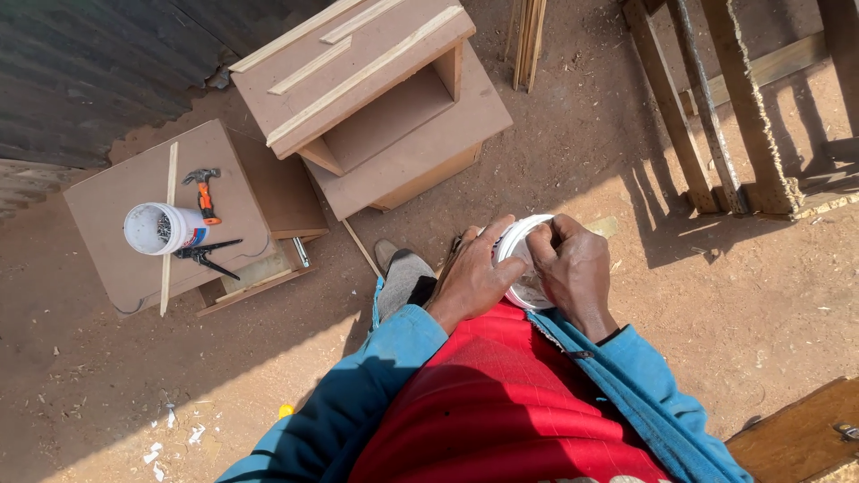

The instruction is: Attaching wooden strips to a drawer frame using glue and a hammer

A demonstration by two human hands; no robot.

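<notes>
Holding a round white plastic tub (523,264) at the waist, left hand (470,282) and right hand (577,268) both closed around it (lid apparently still on).

Wooden cabinet (376,98) on bare dirt ground (555,170), open side up; left of it, a flat board (116,215) bearing a white tub of nails (159,228), an orange-handled hammer (204,192), pliers (206,255) and a thin wooden strip (167,233); right of the cabinet, a timber frame (716,116)
</notes>
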